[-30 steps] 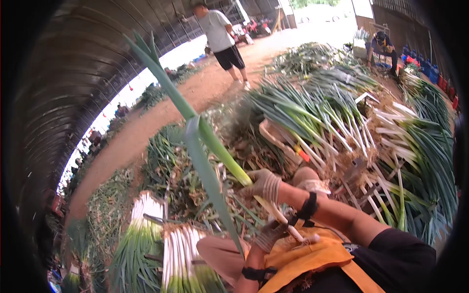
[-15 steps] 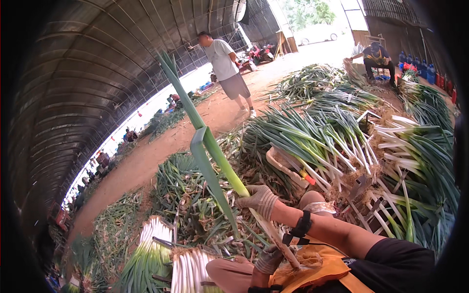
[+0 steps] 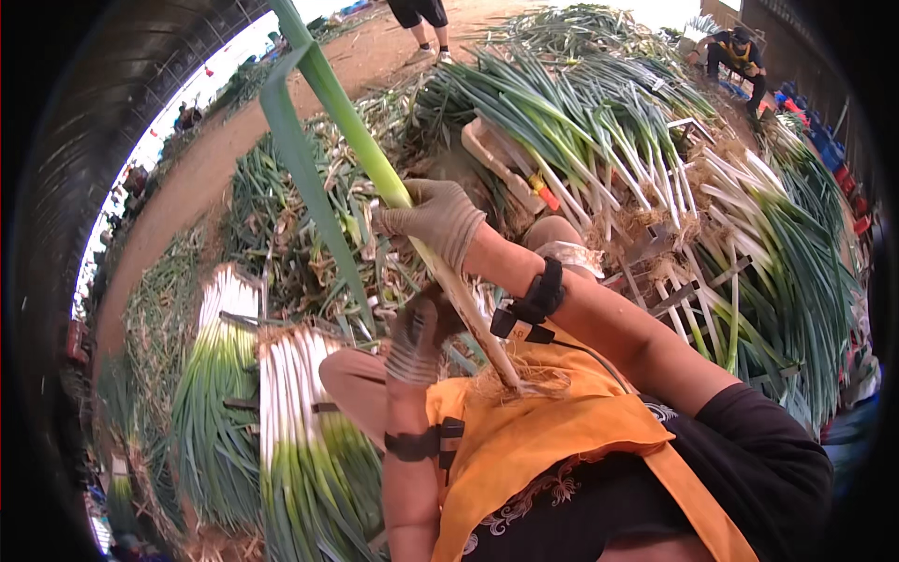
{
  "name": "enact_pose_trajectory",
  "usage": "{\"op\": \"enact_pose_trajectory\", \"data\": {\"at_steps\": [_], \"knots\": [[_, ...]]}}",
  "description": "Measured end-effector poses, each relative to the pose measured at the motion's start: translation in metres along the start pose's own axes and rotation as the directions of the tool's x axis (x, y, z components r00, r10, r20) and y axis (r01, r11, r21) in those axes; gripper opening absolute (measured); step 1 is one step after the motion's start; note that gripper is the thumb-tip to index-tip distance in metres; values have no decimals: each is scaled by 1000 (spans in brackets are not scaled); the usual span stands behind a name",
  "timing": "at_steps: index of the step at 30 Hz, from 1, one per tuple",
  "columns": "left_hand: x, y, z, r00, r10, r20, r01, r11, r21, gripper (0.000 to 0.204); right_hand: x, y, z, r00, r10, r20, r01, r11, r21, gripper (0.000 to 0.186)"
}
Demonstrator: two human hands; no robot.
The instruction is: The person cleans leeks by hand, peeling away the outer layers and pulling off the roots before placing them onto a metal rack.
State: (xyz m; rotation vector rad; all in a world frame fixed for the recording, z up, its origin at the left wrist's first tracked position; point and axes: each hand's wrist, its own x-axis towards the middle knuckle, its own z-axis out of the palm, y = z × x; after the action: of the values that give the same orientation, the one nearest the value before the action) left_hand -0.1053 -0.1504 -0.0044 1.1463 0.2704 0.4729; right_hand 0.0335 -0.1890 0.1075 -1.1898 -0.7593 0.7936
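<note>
In a striped knit glove, my right hand [image 3: 429, 217] is closed around a long leek [image 3: 478, 328], just below its green leaves. The leek slants from its rooted white end over my orange apron [image 3: 552, 440] up to the upper left, one broad leaf bent and hanging down. My gloved left hand [image 3: 420, 330] is in shadow just left of the white stalk, apart from its root end; its fingers are partly hidden. Bundles of leeks [image 3: 309, 403], white ends upward, lie at my lower left.
Heaps of loose leaves [image 3: 300, 225] surround me. Leek piles [image 3: 787, 262] and a pale crate [image 3: 496, 169] are at right. A person [image 3: 420, 28] stands on the dirt floor [image 3: 159, 253] ahead; a co-worker [image 3: 735, 61] sits far right beside blue and red containers [image 3: 829, 150].
My view has tipped downward, so the surroundings sit higher in the picture. My left hand, earlier at the stalk's lower white part, has moved up and left of it.
</note>
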Motion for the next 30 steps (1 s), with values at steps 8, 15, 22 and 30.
{"op": "enact_pose_trajectory", "data": {"at_steps": [8, 15, 22, 30], "knots": [[20, 75, -9, 935, 204, 291, -48, 883, -466, 69, -50, 33, 11, 879, 53, 474, -153, 973, 175, 31], [31, 51, -30, 971, 226, -83, -239, 866, -440, 42, -98, 95, -39, 795, 234, 559, -121, 965, -232, 49], [19, 47, 17, 812, 126, -570, -352, 885, -306, 29, -107, 107, -41, 933, 50, 358, 60, 955, -289, 33], [9, 52, 13, 852, 143, -504, -380, 830, -409, 27, -108, 124, -49, 869, -53, 492, 119, 988, -103, 42]]}}
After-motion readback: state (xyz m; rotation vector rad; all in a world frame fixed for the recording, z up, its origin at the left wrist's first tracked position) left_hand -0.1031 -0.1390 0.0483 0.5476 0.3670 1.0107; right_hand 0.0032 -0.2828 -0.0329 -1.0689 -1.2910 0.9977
